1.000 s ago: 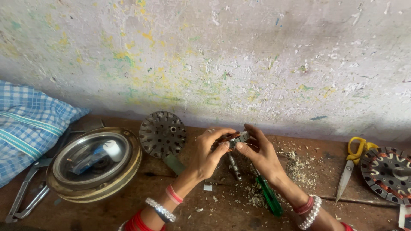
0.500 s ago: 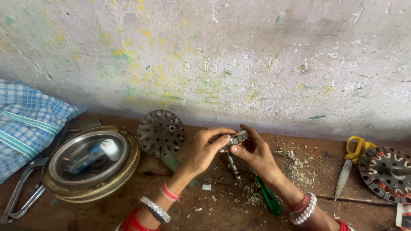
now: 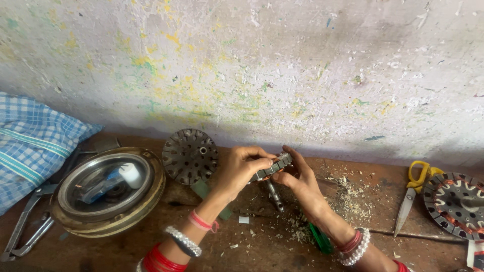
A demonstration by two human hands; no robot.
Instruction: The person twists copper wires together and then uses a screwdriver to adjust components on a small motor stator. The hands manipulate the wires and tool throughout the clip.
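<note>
- Left hand point(image 3: 241, 168) and right hand point(image 3: 301, 182): fingers of both closed on a small ridged metal ring point(image 3: 271, 166), held edge-on just above the worn wooden bench point(image 3: 262, 247).
- Slotted metal disc point(image 3: 190, 155): round, dark, leaning against the speckled wall point(image 3: 262, 65).
- Round metal housing point(image 3: 107, 189): shallow bowl holding a blue-and-white object.
- Yellow-handled scissors point(image 3: 413, 195): lying well to the right.
</note>
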